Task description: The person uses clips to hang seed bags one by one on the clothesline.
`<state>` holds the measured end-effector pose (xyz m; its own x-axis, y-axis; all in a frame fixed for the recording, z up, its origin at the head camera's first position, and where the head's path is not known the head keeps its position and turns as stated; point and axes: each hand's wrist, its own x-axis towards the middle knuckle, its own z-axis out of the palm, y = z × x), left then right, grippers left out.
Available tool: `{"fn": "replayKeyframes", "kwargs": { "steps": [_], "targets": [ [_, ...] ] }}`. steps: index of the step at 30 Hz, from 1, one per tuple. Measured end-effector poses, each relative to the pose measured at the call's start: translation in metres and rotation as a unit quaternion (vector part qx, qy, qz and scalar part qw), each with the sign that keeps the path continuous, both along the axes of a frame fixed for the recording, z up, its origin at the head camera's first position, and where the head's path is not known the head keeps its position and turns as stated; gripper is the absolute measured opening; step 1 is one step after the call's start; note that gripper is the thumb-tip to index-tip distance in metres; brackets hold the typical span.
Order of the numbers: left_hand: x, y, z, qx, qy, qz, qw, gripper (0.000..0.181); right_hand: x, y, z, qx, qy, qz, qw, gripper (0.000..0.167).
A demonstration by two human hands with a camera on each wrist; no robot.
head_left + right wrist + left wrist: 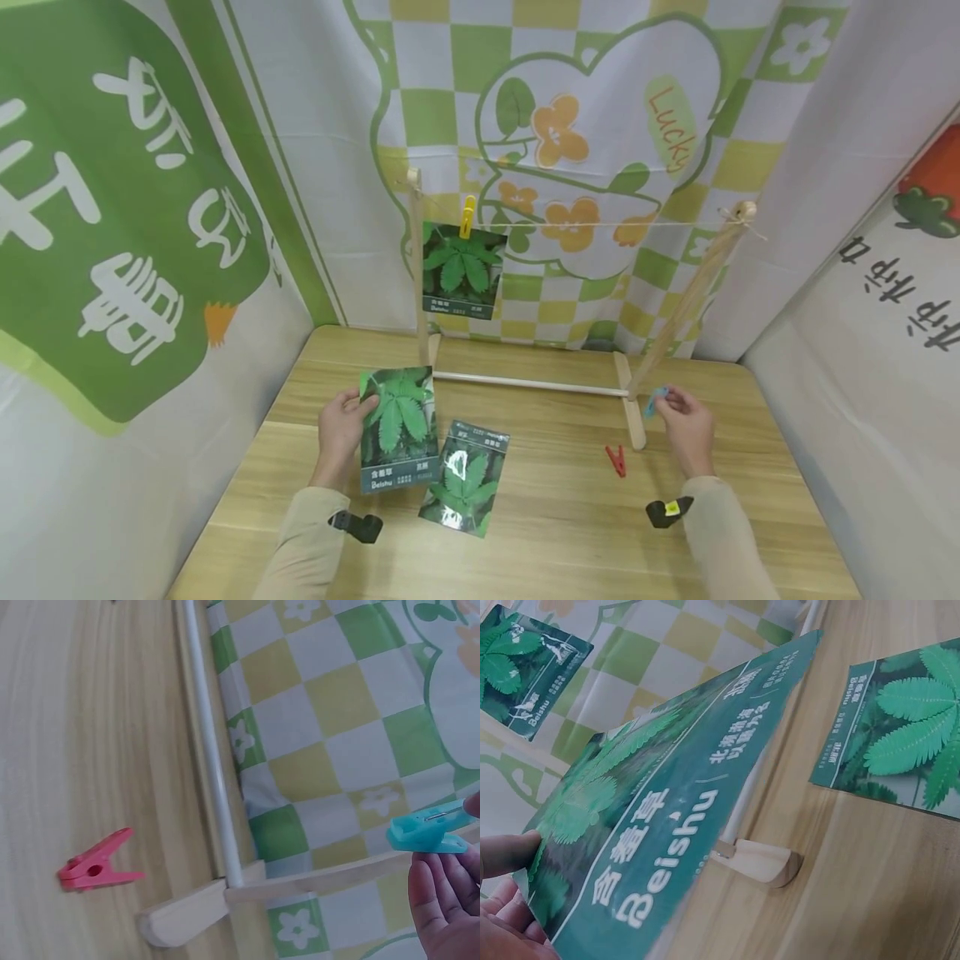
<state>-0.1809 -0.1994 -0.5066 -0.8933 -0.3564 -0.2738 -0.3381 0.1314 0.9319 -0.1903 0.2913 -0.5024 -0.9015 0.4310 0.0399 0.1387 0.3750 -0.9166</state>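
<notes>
My left hand (341, 431) pinches a green seed packet (398, 433) by its left edge, thumb on the leaf picture; the left wrist view has this packet (652, 802) tilted above the table. Between the thumb and fingers of my right hand (687, 427) is a blue clothespin (427, 827), held beside the rack's right foot. A second packet (465, 479) lies on the table, right of the held one. Another packet (462, 271) hangs from the string (585, 224), clipped by a yellow clothespin (467, 217). On the table near my right hand lies a red clothespin (616, 460).
The wooden rack has a left post (417, 267), a right post (690, 296) and a white bottom rod (528, 382). Its right foot (632, 408) reaches toward me. A checkered curtain (423, 117) hangs behind the wood-grain table (555, 533).
</notes>
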Motion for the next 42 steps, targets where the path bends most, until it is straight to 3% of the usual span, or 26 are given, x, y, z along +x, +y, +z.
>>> {"fn": "replayKeyframes", "kwargs": {
  "steps": [17, 22, 28, 34, 42],
  "targets": [
    [-0.003, 0.004, 0.016, 0.000, 0.030, 0.002, 0.9995, 0.054, -0.005, -0.003, 0.024, -0.027, 0.041, 0.004, 0.9988, 0.039],
    [-0.003, 0.005, 0.021, 0.005, 0.033, -0.001, 0.9994, 0.055, -0.007, -0.003, 0.032, -0.015, 0.053, 0.008, 0.9985, 0.039],
    [-0.003, 0.006, 0.027, -0.001, 0.049, -0.007, 0.9988, 0.049, -0.011, -0.005, 0.045, 0.009, 0.095, 0.005, 0.9954, 0.034],
    [-0.004, 0.007, 0.032, -0.013, 0.052, 0.002, 0.9986, 0.044, -0.014, -0.009, 0.055, 0.004, 0.119, 0.012, 0.9928, 0.033],
    [-0.008, 0.015, 0.037, 0.003, 0.066, 0.014, 0.9977, 0.046, -0.016, -0.012, 0.068, -0.024, 0.141, 0.031, 0.9892, 0.031]
  ]
}}
